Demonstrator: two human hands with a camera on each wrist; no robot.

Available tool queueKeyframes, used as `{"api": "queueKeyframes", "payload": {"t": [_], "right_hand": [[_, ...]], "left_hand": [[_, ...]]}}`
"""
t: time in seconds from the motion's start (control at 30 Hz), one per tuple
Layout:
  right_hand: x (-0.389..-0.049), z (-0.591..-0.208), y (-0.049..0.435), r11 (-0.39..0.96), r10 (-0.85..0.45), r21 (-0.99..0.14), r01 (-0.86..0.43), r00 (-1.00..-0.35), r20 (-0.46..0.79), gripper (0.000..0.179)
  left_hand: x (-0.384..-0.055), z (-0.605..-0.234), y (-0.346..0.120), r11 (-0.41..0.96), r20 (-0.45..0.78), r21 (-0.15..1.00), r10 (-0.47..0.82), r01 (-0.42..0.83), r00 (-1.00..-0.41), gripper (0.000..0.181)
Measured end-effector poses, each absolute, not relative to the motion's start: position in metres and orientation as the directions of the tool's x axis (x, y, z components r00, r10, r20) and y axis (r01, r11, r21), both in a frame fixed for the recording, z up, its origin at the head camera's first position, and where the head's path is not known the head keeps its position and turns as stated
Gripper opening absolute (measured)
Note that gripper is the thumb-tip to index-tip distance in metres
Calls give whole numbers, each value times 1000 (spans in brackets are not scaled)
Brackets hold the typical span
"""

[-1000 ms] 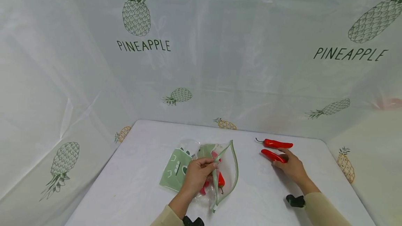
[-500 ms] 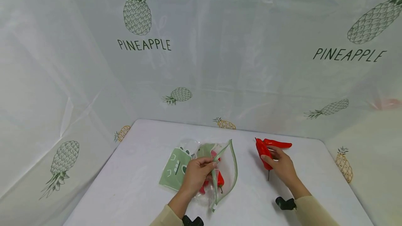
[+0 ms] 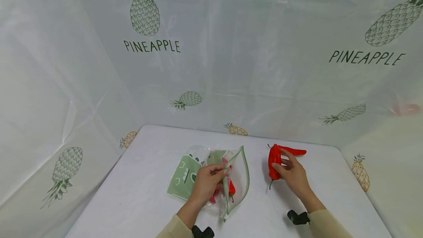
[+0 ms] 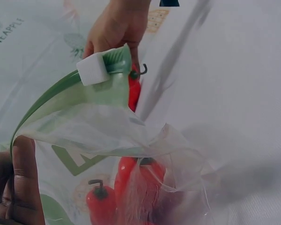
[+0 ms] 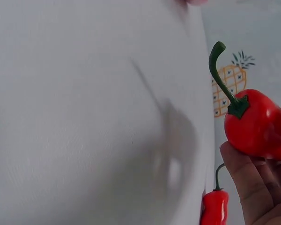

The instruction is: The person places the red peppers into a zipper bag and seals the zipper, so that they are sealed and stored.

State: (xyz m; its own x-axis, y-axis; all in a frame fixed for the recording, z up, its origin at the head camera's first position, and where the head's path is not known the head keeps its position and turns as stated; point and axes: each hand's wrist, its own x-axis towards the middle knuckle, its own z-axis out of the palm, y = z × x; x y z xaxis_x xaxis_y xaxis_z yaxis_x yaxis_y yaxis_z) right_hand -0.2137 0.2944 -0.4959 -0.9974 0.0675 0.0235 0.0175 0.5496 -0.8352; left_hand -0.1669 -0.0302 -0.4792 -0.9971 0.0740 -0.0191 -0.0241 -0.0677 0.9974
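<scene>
Moved left, the pepper [image 3: 274,157] could slip if the right hand [image 3: 295,175], gripping it, loosens; left hand [image 3: 207,183] pinches the bag [image 3: 239,177].

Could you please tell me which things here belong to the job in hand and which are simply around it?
Part of the job:
green-edged zip bag, held by the left hand
red chili pepper in the right hand
red peppers inside the bag
probably the loose pepper

Simply around:
pineapple-print sheet
black wrist devices
</scene>
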Motion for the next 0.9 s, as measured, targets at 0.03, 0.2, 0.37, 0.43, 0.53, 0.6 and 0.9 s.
{"api": "queueKeyframes", "payload": {"t": [0.03,0.2,0.37,0.43,0.53,0.6,0.9], "right_hand": [[-213,-495,293,549,63,-836,9,-998,30,79],[-210,-492,288,543,46,-839,-29,-997,65,78],[-207,-489,283,549,44,-835,-40,-996,76,77],[-206,-486,280,545,47,-838,-37,-996,74,77],[-203,-482,274,542,50,-839,-38,-996,77,75],[-202,-478,270,543,49,-839,-42,-995,82,75],[-193,-465,255,548,40,-834,-66,-994,104,73]], "left_hand": [[-167,-480,-30,-61,-13,998,76,-18,-997,26],[-169,-479,-30,-43,-18,999,76,-21,-997,24],[-170,-478,-31,-31,-19,999,78,-22,-997,24],[-170,-477,-31,-25,-10,1000,80,-12,-997,24],[-171,-477,-32,-18,-2,1000,83,-3,-997,24],[-170,-477,-32,-9,0,1000,81,-1,-997,24],[-170,-475,-31,7,3,1000,76,4,-997,23]]}}
